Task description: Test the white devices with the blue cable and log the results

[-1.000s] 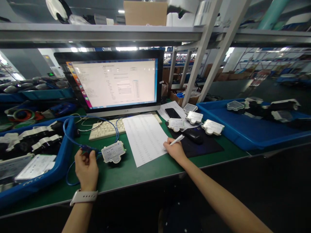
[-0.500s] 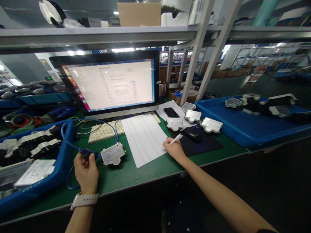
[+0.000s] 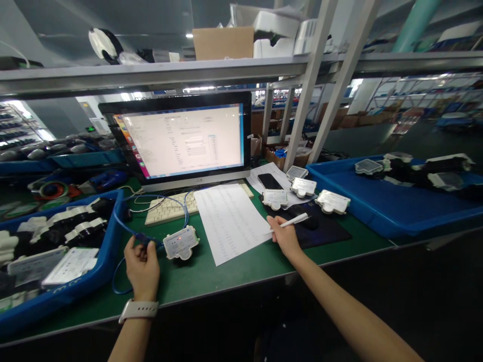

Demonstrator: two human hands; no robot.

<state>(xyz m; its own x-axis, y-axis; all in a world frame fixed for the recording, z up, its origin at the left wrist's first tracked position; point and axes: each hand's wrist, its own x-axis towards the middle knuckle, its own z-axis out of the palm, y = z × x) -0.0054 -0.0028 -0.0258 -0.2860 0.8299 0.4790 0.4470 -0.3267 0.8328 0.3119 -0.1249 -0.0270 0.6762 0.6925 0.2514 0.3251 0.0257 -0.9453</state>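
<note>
My left hand (image 3: 142, 264) is closed around a dark blue connector on a blue cable (image 3: 119, 221), at the left of the green bench. Just right of it lies a white-cased electronic module (image 3: 181, 244) with a labelled face and a small red light, apparently joined to the cable. A white pen (image 3: 296, 219) is gripped in my right hand (image 3: 284, 235), at the right edge of a printed sheet (image 3: 230, 221). The pen lies at a low slant; whether its tip touches the paper, I cannot tell. The fingertips of my left hand are partly hidden.
Behind the sheet are a keyboard (image 3: 166, 208) and a lit monitor (image 3: 184, 143). Several similar modules (image 3: 274, 198) sit by a phone (image 3: 270, 181) and a black mouse (image 3: 310, 221). Blue trays of parts flank the bench, left (image 3: 113, 236) and right (image 3: 377, 216). A metal shelf (image 3: 158, 75) runs overhead.
My right hand has slid right with the pen, which now lies flatter. A red light now shows on the module. My left hand keeps its hold, and the whole view has shifted slightly.
</note>
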